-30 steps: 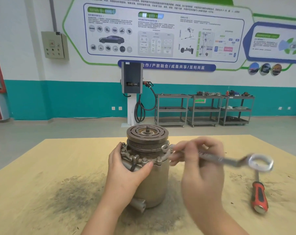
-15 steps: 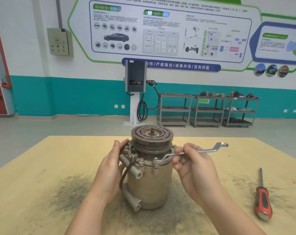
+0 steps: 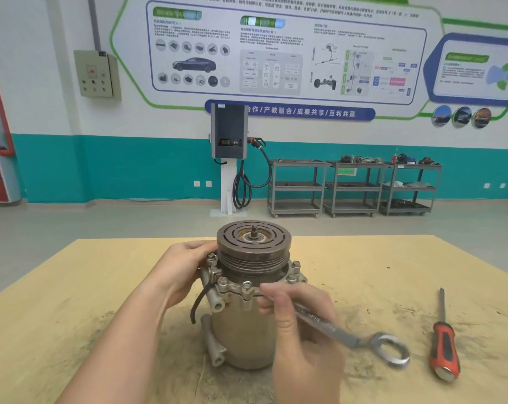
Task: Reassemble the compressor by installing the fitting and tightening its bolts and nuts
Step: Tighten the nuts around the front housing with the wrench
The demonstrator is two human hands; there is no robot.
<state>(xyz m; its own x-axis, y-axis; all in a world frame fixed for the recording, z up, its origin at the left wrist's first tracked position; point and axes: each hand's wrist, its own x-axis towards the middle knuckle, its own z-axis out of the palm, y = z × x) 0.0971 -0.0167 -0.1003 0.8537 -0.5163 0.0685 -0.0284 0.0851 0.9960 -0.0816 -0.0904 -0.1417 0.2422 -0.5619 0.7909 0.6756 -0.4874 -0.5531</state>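
The compressor (image 3: 244, 336) stands upright in the middle of the wooden table (image 3: 72, 301), its grooved pulley (image 3: 254, 243) on top. Bolts and nuts ring the flange (image 3: 232, 287) under the pulley, and a pipe fitting (image 3: 214, 298) sticks out at its front left. My left hand (image 3: 185, 272) grips the flange's left side. My right hand (image 3: 293, 325) holds a silver ring wrench (image 3: 349, 335) by its shaft. The wrench's near ring points toward me on the right; its far end is hidden behind my fingers at the front flange.
A red-handled screwdriver (image 3: 443, 345) lies on the table to the right. Dark grime covers the wood around the compressor. Beyond the table stand a charging post (image 3: 228, 158) and grey shelf carts (image 3: 354, 188) along the teal wall.
My right hand has swung the wrench handle from pointing away to the right round toward me. The compressor has turned a little under my left hand.
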